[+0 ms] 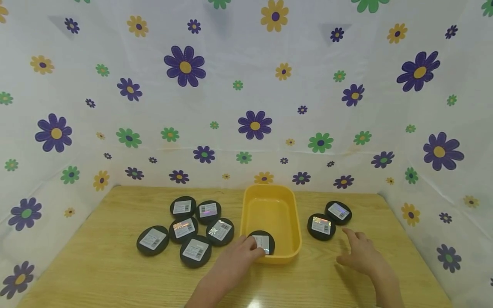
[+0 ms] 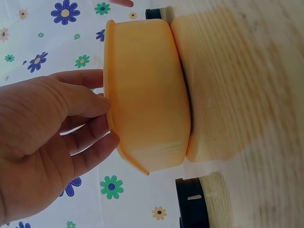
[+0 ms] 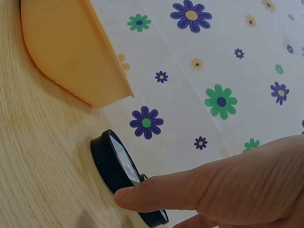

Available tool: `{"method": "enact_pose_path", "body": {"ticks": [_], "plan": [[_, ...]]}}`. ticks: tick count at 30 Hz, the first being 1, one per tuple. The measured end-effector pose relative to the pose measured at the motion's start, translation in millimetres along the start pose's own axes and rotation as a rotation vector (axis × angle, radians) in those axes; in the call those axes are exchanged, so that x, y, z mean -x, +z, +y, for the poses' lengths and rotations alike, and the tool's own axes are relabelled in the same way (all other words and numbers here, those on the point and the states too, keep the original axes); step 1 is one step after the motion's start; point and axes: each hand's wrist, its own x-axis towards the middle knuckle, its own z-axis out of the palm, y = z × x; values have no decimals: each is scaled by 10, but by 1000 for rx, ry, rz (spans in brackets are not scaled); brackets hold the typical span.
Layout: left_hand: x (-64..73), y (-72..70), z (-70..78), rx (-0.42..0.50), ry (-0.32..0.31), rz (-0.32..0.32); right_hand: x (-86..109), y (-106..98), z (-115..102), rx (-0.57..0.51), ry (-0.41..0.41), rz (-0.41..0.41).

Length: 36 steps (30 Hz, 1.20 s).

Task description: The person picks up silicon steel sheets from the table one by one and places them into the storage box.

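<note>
My left hand [image 1: 239, 256] reaches over the near left corner of a yellow tray [image 1: 298, 231] and pinches a black round disc [image 1: 265, 241] with a white label. In the left wrist view, the left fingers and thumb [image 2: 90, 102] bend at the tray's rim, and the wall hides the disc. My right hand [image 1: 362, 252] hovers right of the tray, thumb and fingers apart, holding nothing. Nearest to it are two labelled black discs, one in front [image 1: 321, 227] and one behind [image 1: 338, 212]. In the right wrist view, the thumb overlaps the front disc [image 3: 107, 156]; I cannot tell whether they touch.
Several similar black discs [image 1: 195, 251] lie grouped on the wooden table [image 1: 96, 273] left of the tray, labels up. A white cloth with printed flowers [image 1: 215, 102] encloses the table's back and sides.
</note>
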Motion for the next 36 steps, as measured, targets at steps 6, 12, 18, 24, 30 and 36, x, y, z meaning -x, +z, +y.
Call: {"method": "enact_pose_path", "body": {"ticks": [6, 12, 18, 24, 30, 36], "plan": [[6, 10, 2, -8, 3, 0, 6, 2, 23, 2, 34, -11], [1, 4, 5, 2, 1, -3, -6, 1, 46, -19, 46, -17], [0, -4, 8, -1, -7, -11, 4, -1, 53, -8, 46, -36], [6, 0, 4, 5, -9, -9, -12, 22, 61, 2, 55, -37], [22, 13, 3, 17, -5, 7, -54, 74, 81, -9, 77, -56], [18, 11, 0, 9, 2, 14, -99, 131, 89, 4, 47, -32]]}}
